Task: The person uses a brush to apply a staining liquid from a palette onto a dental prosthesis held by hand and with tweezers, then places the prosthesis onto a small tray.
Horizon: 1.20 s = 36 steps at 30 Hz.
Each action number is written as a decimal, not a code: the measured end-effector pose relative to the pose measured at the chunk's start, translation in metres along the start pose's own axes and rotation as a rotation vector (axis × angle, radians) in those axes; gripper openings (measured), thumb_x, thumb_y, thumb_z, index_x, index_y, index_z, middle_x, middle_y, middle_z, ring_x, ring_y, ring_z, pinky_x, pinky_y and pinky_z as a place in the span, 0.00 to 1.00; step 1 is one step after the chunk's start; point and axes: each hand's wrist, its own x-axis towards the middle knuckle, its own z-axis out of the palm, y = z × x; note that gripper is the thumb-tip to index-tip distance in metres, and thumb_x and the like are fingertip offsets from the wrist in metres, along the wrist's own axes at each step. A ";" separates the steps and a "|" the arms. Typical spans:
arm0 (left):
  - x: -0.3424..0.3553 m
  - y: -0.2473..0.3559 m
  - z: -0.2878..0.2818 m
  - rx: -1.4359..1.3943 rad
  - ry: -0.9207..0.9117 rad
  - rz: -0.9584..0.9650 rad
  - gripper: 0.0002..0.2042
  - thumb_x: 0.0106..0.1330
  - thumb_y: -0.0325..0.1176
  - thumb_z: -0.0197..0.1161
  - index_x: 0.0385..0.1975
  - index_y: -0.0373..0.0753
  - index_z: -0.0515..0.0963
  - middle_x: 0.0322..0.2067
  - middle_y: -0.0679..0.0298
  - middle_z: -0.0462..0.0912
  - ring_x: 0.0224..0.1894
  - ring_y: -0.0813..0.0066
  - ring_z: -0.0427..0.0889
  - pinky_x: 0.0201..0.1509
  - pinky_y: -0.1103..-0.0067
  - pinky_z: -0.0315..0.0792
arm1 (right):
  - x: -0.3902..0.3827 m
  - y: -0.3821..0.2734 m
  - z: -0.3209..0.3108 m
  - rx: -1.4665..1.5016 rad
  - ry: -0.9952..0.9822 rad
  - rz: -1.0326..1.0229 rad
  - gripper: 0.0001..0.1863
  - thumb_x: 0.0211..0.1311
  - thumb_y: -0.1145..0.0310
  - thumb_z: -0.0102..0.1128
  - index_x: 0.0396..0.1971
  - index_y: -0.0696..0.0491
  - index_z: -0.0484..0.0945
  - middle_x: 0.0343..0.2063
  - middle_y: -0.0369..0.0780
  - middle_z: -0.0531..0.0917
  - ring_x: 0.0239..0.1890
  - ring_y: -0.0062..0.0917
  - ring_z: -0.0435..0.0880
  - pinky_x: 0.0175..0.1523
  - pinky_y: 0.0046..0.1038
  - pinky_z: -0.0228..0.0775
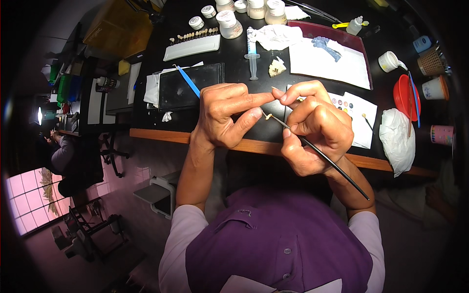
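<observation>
Black-handled tool (337, 169), slim and brush-like, held up over the near edge of the surface (238, 73), slanting from lower right toward the left fingertips. Small cream piece (268, 116) at its far end, just beside the left thumb; whether it sits on the tip or merely touches it, cannot tell from where I stand

Right hand (315, 129): thumb and fingers closed round the shaft well forward, rear of the handle hanging free behind the palm. Left hand (227, 115): index stretched out, thumb bent below it with a small gap between, other fingers curled. Index tip meets the right fingertips, or nearly. Whether the left grips anything, cannot tell. Blue-handled tool (187, 80) runs behind its knuckles, held or only lying there, unclear

Handling, my guess: shaft light, stiff, smooth enough to roll between fingers; best taken forward, near the working end, with the tail left free. Cream piece looks tiny, hard, probably brittle; easily flicked off. I would take it by its sides with light fingertips, hands braced together, no squeeze

Close beyond: a cream tooth-like model (277, 68) and a blue-and-clear syringe (252, 59), both lying apart from the fingers
</observation>
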 end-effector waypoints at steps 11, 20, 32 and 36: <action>-0.002 0.002 0.000 -0.185 0.001 -0.073 0.14 0.60 0.31 0.65 0.43 0.34 0.88 0.16 0.62 0.74 0.17 0.74 0.70 0.22 0.75 0.62 | -0.001 0.000 0.000 0.032 0.058 -0.003 0.10 0.34 0.85 0.61 0.19 0.57 0.71 0.19 0.38 0.77 0.36 0.37 0.84 0.44 0.36 0.83; -0.001 0.005 -0.001 -0.251 0.016 -0.103 0.13 0.65 0.31 0.64 0.44 0.30 0.87 0.20 0.58 0.80 0.19 0.74 0.72 0.23 0.76 0.63 | 0.003 0.000 0.003 0.008 0.061 -0.074 0.10 0.38 0.85 0.65 0.19 0.56 0.73 0.21 0.39 0.80 0.38 0.37 0.84 0.46 0.37 0.84; -0.001 0.005 0.000 -0.243 0.028 -0.091 0.13 0.63 0.30 0.64 0.44 0.30 0.87 0.20 0.58 0.79 0.19 0.73 0.73 0.24 0.76 0.63 | 0.003 -0.002 0.004 0.002 0.061 -0.078 0.10 0.39 0.85 0.65 0.18 0.57 0.74 0.21 0.39 0.80 0.39 0.37 0.85 0.47 0.38 0.85; 0.000 0.005 -0.001 -0.228 0.026 -0.083 0.13 0.63 0.30 0.64 0.44 0.30 0.87 0.19 0.59 0.78 0.19 0.73 0.72 0.23 0.75 0.63 | 0.002 -0.001 0.004 0.003 0.051 -0.078 0.10 0.39 0.85 0.65 0.18 0.57 0.74 0.21 0.39 0.80 0.39 0.37 0.85 0.47 0.38 0.85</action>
